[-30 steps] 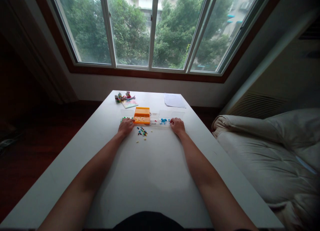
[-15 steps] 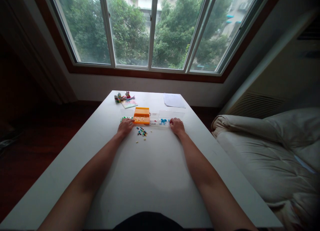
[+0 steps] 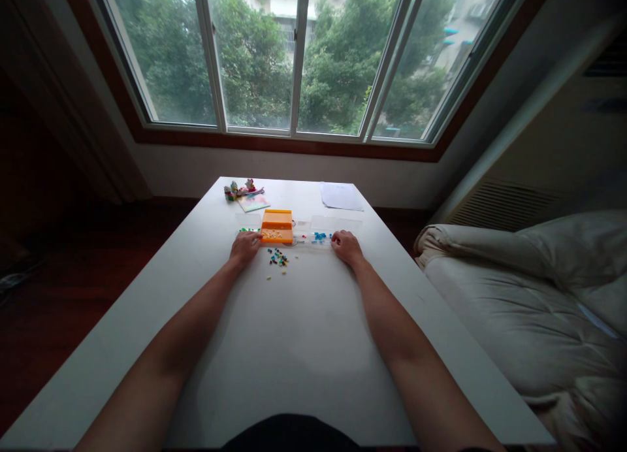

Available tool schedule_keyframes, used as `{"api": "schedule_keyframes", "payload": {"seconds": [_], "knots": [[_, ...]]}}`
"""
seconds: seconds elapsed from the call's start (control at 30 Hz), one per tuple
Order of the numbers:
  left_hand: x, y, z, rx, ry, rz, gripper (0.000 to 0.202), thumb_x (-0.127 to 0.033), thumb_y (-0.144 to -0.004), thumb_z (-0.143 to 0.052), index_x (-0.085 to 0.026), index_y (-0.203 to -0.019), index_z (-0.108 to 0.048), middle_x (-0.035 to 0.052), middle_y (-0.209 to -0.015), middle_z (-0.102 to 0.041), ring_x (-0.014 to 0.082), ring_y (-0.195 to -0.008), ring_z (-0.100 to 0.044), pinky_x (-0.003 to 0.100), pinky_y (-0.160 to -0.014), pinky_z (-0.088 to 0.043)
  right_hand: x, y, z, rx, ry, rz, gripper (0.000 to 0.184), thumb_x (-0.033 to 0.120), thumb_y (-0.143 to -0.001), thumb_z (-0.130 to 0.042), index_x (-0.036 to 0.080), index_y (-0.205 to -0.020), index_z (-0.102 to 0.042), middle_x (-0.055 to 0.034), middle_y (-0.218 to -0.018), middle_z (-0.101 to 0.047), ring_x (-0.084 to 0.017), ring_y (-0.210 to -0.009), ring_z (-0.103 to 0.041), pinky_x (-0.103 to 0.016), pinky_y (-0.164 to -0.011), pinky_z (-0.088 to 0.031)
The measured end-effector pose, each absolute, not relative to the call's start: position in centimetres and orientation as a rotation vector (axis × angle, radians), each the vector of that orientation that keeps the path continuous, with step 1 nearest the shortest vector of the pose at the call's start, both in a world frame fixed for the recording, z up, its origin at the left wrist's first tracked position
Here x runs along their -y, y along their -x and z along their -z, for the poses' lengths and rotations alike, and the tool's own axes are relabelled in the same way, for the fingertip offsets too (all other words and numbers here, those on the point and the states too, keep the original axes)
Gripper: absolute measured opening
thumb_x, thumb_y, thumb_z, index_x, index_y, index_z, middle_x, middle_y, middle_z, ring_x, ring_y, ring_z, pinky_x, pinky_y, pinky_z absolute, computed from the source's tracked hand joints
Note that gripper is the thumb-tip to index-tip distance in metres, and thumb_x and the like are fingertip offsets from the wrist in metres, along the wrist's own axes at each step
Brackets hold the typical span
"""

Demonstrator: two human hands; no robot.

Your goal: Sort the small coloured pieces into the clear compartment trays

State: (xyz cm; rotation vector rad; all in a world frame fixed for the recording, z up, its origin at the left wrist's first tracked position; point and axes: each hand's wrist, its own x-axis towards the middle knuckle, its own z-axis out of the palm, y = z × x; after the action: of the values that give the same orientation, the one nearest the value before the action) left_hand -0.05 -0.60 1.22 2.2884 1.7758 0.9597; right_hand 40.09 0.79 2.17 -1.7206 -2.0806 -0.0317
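Observation:
A small orange box [image 3: 277, 225] with its lid raised lies on the far part of the table, pale yellow bits inside it. My left hand [image 3: 245, 247] is closed at its left edge, fingertips on the rim. Beside that hand, green pieces [image 3: 249, 230] sit in a clear box. On the right, my right hand [image 3: 347, 247] is curled by a clear compartment with blue pieces [image 3: 320, 237]; its fingertips are together, and anything between them is too small to make out. Several mixed coloured pieces [image 3: 278, 258] lie loose in front of the orange box.
The white table [image 3: 294, 347] stretches from my body toward the window. At its far left are small toy figures [image 3: 234, 191] and a colourful booklet [image 3: 255, 202]; at the far right, white paper sheets [image 3: 341, 196]. A pale sofa [image 3: 509, 289] stands to the right.
The orange box and my left hand have shifted very slightly to the left. My right hand has moved slightly left, toward the blue pieces.

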Motion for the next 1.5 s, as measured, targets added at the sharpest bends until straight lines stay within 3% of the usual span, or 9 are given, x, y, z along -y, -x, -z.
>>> {"api": "schedule_keyframes", "payload": {"seconds": [0.77, 1.23, 1.5], "knots": [[0.3, 0.2, -0.8, -1.820, -2.284, -0.977, 0.025, -0.025, -0.088, -0.057, -0.023, -0.105, -0.076, 0.0076, -0.114, -0.072, 0.0268, -0.113, -0.058, 0.043, -0.107, -0.044, -0.5, -39.8, -2.3, 2.120, 1.693, 0.050, 0.011, 0.020, -0.085, -0.060, 0.022, -0.091, -0.069, -0.0051, -0.096, -0.065, -0.022, -0.096, -0.053, -0.031, -0.089, -0.036], [0.1, 0.2, -0.6, -1.803, -2.268, -1.062, 0.030, -0.023, -0.087, -0.058, -0.021, -0.113, -0.073, 0.0096, -0.117, -0.069, 0.0286, -0.114, -0.057, 0.043, -0.107, -0.044, 0.0, -38.4, -3.3, 2.003, 1.529, 0.174, 0.017, 0.014, -0.084, -0.055, 0.019, -0.094, -0.068, -0.0064, -0.087, -0.063, -0.023, -0.090, -0.054, -0.033, -0.086, -0.035], [1.1, -0.4, -1.6, -1.788, -2.329, -1.142, 0.026, -0.024, -0.090, -0.056, -0.023, -0.108, -0.074, 0.0088, -0.112, -0.066, 0.0289, -0.110, -0.055, 0.045, -0.103, -0.045, 1.6, -32.3, -3.4, 2.294, 1.257, -0.031, 0.014, 0.011, -0.085, -0.061, 0.020, -0.090, -0.069, -0.0048, -0.091, -0.067, -0.021, -0.090, -0.056, -0.031, -0.085, -0.040]]}}
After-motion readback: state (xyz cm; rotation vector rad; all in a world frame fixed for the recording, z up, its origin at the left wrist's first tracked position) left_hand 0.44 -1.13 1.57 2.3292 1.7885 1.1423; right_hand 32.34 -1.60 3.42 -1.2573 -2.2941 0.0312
